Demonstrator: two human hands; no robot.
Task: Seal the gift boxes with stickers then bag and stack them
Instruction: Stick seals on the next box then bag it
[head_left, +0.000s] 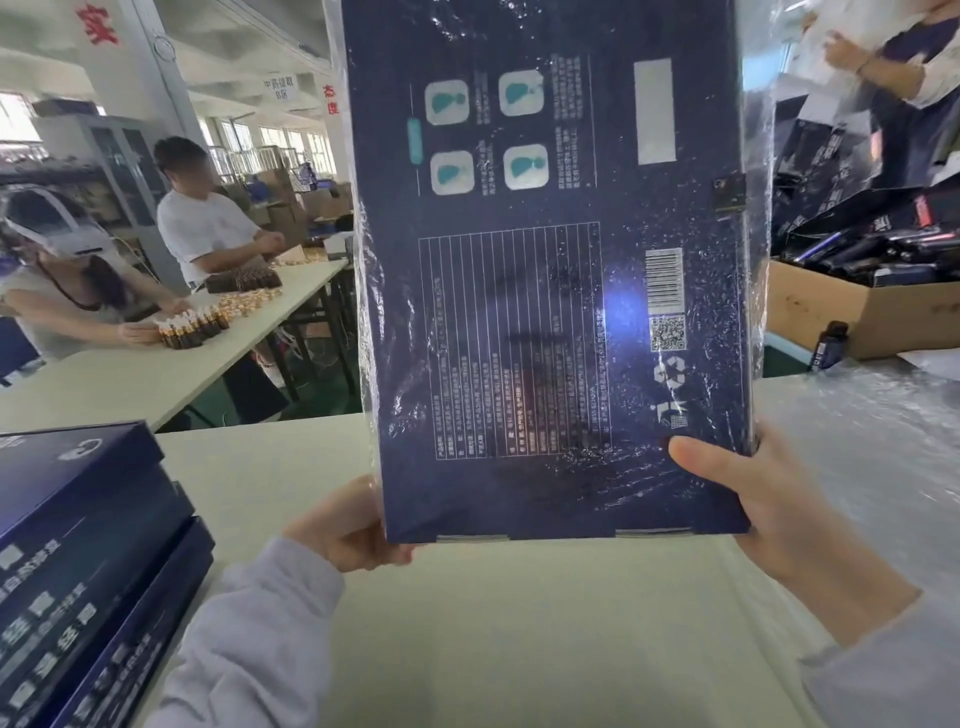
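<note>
A dark blue gift box (550, 291) stands upright in front of me, its printed back facing me, inside a clear plastic bag (756, 218) that covers it from the top down. My left hand (348, 525) grips the box's lower left corner. My right hand (748, 493) grips the lower right corner, thumb pressed on the box's face. The box's bottom edge sticks out of the bag, above the white table (519, 623). A stack of dark blue gift boxes (78, 561) lies at my left on the table.
A cardboard carton (852, 306) full of dark boxes sits at the right, with a small dark bottle (830, 345) beside it and bubble wrap (872, 426) spread in front. Two people work with bottles at a far table (130, 374) on the left; another person stands at the upper right.
</note>
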